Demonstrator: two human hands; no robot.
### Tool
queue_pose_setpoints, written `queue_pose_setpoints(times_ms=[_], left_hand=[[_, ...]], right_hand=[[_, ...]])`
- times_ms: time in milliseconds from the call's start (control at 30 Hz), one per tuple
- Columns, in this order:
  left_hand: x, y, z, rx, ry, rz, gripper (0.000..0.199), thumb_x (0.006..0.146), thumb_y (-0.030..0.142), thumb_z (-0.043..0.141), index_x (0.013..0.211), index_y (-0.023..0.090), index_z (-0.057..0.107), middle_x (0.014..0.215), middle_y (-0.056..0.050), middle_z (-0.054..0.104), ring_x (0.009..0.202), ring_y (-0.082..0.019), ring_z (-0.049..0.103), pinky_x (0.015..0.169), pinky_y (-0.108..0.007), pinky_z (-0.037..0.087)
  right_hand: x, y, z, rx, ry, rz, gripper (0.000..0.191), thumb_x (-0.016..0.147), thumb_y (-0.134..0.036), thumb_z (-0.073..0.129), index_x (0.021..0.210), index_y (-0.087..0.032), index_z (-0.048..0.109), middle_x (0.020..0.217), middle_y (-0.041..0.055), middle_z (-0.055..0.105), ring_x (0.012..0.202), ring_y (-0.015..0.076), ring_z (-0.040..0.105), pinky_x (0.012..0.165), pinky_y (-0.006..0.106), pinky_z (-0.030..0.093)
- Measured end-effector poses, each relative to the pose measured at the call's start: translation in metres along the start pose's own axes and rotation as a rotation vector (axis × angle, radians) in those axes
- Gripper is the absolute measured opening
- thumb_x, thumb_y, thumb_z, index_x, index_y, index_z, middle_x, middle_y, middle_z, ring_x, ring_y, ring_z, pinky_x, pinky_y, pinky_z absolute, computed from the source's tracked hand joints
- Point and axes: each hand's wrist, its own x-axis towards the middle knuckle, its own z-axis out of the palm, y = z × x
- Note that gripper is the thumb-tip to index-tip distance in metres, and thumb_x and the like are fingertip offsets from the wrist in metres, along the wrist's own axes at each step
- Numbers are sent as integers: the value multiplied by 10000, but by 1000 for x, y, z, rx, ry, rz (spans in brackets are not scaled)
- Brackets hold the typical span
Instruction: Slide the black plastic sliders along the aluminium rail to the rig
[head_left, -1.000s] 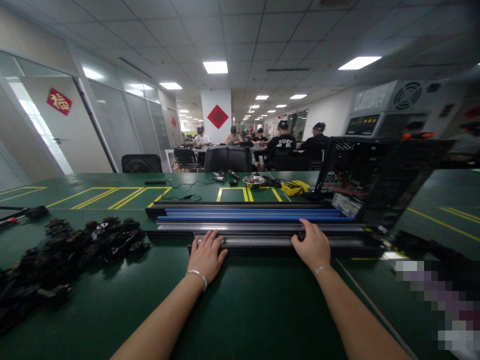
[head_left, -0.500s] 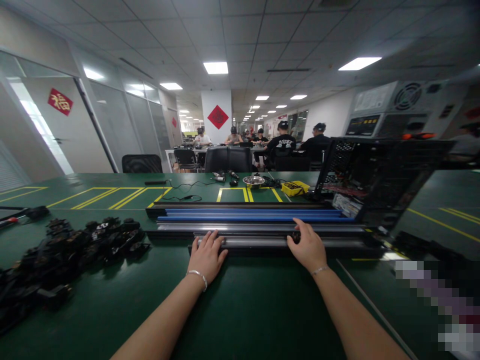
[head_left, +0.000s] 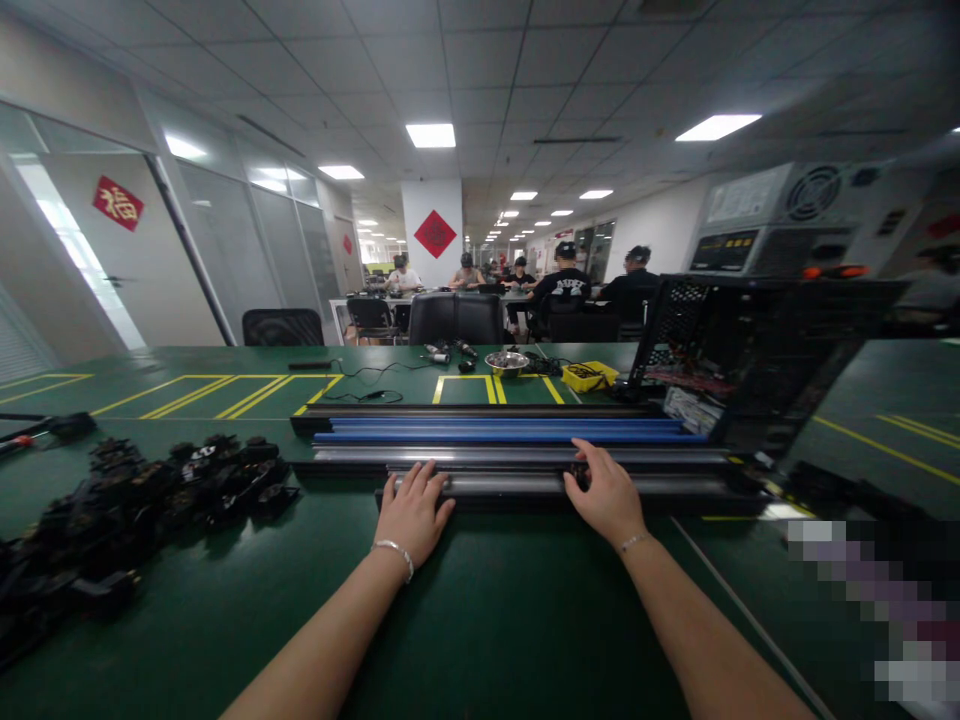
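Observation:
Long rails lie side by side across the green table [head_left: 495,620]. The nearest is a grey metal rail [head_left: 510,485] with dark edges, and behind it are a silver rail [head_left: 525,455] and a blue rail [head_left: 487,432]. My left hand [head_left: 415,515] rests with spread fingers on the left end of the nearest rail. Over the same rail, right of its middle, my right hand [head_left: 609,495] is curled, thumb and fingers around a small black part [head_left: 577,474]. That part is mostly hidden by the fingers.
Black parts [head_left: 217,480] are heaped at the left. An open computer case [head_left: 780,350] stands at the right, near a yellow tray [head_left: 590,376] and a metal bowl [head_left: 507,364]. People sit at tables farther back.
My right hand has slid a little to the left along the rail, with the small black part. My left hand stays in place.

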Motion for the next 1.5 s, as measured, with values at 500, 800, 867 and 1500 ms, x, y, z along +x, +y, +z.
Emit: queue_pose_setpoints(times_ms=[500, 800, 867, 1500], left_hand=[[0, 0, -1, -12, -6, -2, 417, 859, 449, 310, 1210, 302, 479, 1383, -16, 396, 1280, -217, 311, 1041, -487, 206], [0, 1, -2, -8, -12, -3, 412, 857, 443, 321, 1208, 303, 482, 1381, -19, 399, 1279, -219, 313, 1041, -487, 211], [0, 1, -2, -7, -10, -1, 412, 858, 445, 316, 1207, 303, 482, 1382, -16, 398, 1280, -218, 311, 1039, -488, 214], [1, 0, -1, -15, -14, -7, 413, 862, 444, 303, 1208, 301, 477, 1390, -18, 386, 1287, -219, 299, 1045, -497, 197]], right_hand=[[-2, -7, 1, 140, -89, -80, 480, 737, -274, 487, 1209, -218, 427, 1007, 56, 568, 766, 163, 552, 782, 349, 459], [-2, -15, 2, 198, -124, -98, 457, 711, -230, 489, 1166, -222, 443, 1000, 50, 566, 767, 158, 566, 779, 343, 472], [-3, -18, 2, 222, -140, -100, 456, 713, -221, 487, 1166, -220, 433, 1007, 53, 559, 780, 158, 569, 789, 344, 469], [-2, -31, 4, 344, -248, -106, 299, 697, -188, 483, 996, -206, 466, 934, 46, 550, 864, 169, 548, 811, 338, 452]])
